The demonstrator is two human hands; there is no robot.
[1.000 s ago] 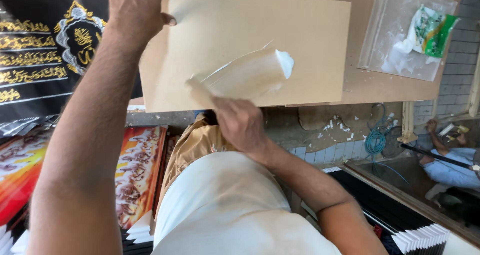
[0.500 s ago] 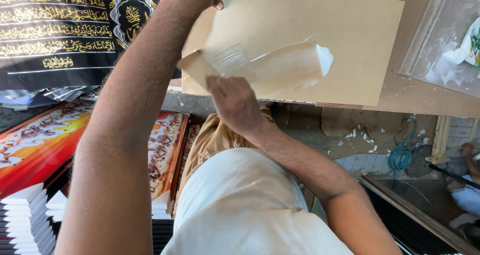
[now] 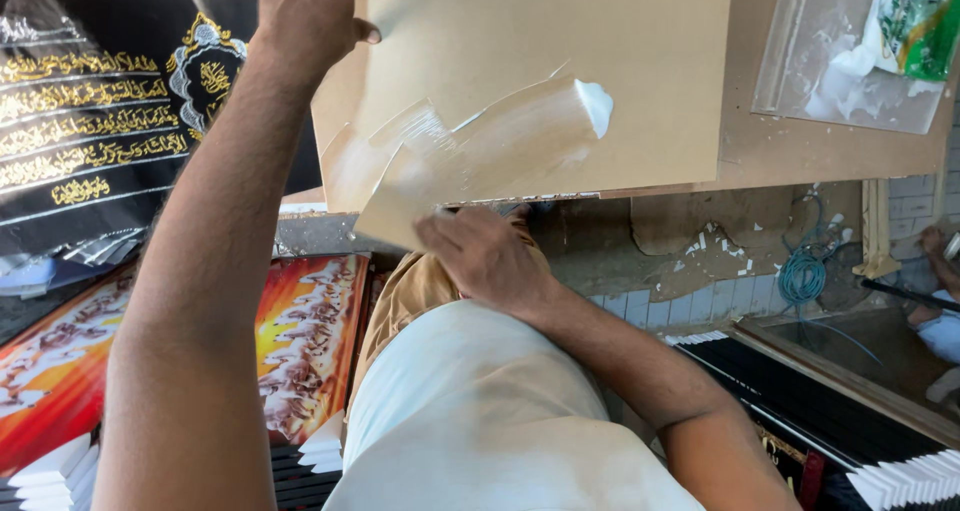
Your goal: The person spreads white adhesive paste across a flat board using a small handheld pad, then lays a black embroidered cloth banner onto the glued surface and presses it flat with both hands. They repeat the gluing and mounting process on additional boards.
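White glue [image 3: 520, 136] is being spread on the board [image 3: 600, 41] with a card [image 3: 400, 206] gripped in the right hand [image 3: 480, 256]; the left hand [image 3: 305, 16] clamps the board's edge. Next, the blob needs an even wider stroke.

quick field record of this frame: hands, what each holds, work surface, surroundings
left hand: pressing on the top edge of the tan board
right hand: holding a card scraper against the board's lower edge
glue: white smear across the board, thick blob at its right end
work surface: brown bench
surroundings: black gold-lettered print, orange print, plastic sheet holding glue
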